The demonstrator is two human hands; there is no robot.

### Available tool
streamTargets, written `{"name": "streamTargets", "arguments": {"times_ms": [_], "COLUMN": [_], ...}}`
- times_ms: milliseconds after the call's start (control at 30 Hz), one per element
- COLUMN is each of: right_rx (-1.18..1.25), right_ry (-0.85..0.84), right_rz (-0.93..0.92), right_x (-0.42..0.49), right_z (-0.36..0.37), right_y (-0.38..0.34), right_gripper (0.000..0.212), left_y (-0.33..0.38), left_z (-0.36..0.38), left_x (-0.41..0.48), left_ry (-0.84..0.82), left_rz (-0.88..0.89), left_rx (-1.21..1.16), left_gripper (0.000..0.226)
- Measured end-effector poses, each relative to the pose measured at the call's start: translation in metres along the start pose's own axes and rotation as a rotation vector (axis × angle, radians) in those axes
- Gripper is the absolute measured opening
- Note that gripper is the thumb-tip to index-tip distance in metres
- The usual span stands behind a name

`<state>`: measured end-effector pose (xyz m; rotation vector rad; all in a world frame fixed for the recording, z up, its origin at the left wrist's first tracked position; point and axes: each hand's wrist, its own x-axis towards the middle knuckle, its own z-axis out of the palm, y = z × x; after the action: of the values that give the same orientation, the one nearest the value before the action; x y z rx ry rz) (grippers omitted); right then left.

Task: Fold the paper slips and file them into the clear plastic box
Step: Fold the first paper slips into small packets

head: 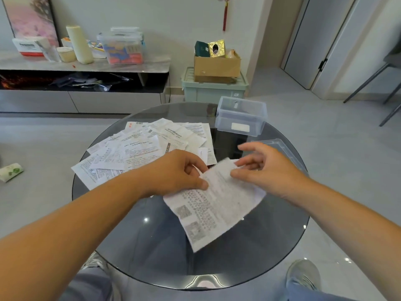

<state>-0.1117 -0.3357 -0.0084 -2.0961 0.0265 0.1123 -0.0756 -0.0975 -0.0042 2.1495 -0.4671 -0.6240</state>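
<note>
1. You are holding one printed slip point(217, 205), a white sheet with dense text and two code blocks, slanting and blurred.
2. The other paper slips point(152, 146) are lying unfolded in an overlapping pile.
3. The clear plastic box point(240, 118) is standing open right of the pile, with its lid point(286, 153) lying nearby.

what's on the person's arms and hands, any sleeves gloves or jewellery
Both forearms are bare to the frame edge, with no sleeve in view. The left hand and right hand are ungloved. No watch, bracelet or ring shows on the wrists or fingers.
</note>
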Motion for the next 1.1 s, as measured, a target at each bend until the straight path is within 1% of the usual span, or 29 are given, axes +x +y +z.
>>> {"name": "streamTargets", "arguments": {"times_ms": [33, 100, 233, 300, 367, 433, 533, 633, 700, 767, 867, 933, 1000, 1033, 1067, 1100], "right_rx": [-0.042, -0.098, -0.231, -0.237, -0.22, -0.184, -0.159, -0.326, -0.453, -0.519, -0.442, -0.42, -0.511, -0.545, -0.548, -0.528], "right_ry": [-0.007, -0.081, -0.154, -0.202, -0.188, -0.141, -0.096, -0.156, -0.125, -0.067, -0.052, -0.103, -0.189, -0.228, -0.254, -0.264], "right_rz": [-0.046, -0.074, -0.07, -0.037, 0.016, 0.076, 0.152, 0.167, 0.107, -0.029, -0.254, -0.343, -0.411, -0.421, -0.41, -0.395], "right_x": [0.0, -0.001, -0.003, -0.005, -0.007, -0.009, -0.014, -0.022, -0.026, -0.03, -0.03, -0.028, -0.028, -0.029, -0.03, -0.032], "right_z": [0.002, 0.01, 0.024, 0.023, 0.021, 0.02, 0.02, 0.02, 0.024, 0.03, 0.039, 0.042, 0.041, 0.041, 0.039, 0.038], "right_y": [-0.002, -0.006, -0.002, 0.0, 0.004, 0.009, 0.014, 0.01, 0.007, 0.005, 0.008, 0.015, 0.026, 0.03, 0.033, 0.034], "right_gripper": [0.063, 0.063, 0.033, 0.021, 0.013, 0.013, 0.017, 0.024, 0.027, 0.025, 0.018, 0.022, 0.035, 0.04, 0.043, 0.046], "left_y": [0.003, 0.007, 0.009, 0.006, 0.0, -0.005, -0.012, -0.019, -0.018, -0.016, -0.014, -0.016, -0.019, -0.019, -0.02, -0.022], "left_z": [0.003, 0.009, 0.012, 0.006, 0.002, -0.003, -0.008, -0.007, -0.004, 0.001, 0.011, 0.016, 0.015, 0.014, 0.012, 0.011], "left_x": [0.002, 0.007, 0.01, 0.008, 0.006, 0.003, -0.004, -0.007, -0.004, 0.001, 0.007, 0.009, 0.006, 0.002, -0.004, -0.01], "left_ry": [-0.026, -0.066, -0.053, -0.024, 0.009, 0.052, 0.056, 0.103, 0.156, 0.189, 0.185, 0.215, 0.319, 0.357, 0.355, 0.306], "left_rz": [0.01, 0.043, 0.059, 0.041, 0.016, -0.021, -0.051, -0.032, -0.004, 0.039, 0.114, 0.204, 0.318, 0.367, 0.409, 0.439], "left_rx": [0.05, 0.123, 0.176, 0.166, 0.152, 0.145, 0.138, 0.125, 0.129, 0.185, 0.309, 0.469, 0.678, 0.731, 0.737, 0.7], "left_gripper": [0.025, 0.031, 0.038, 0.036, 0.036, 0.039, 0.043, 0.043, 0.041, 0.039, 0.034, 0.038, 0.042, 0.038, 0.03, 0.021]}}
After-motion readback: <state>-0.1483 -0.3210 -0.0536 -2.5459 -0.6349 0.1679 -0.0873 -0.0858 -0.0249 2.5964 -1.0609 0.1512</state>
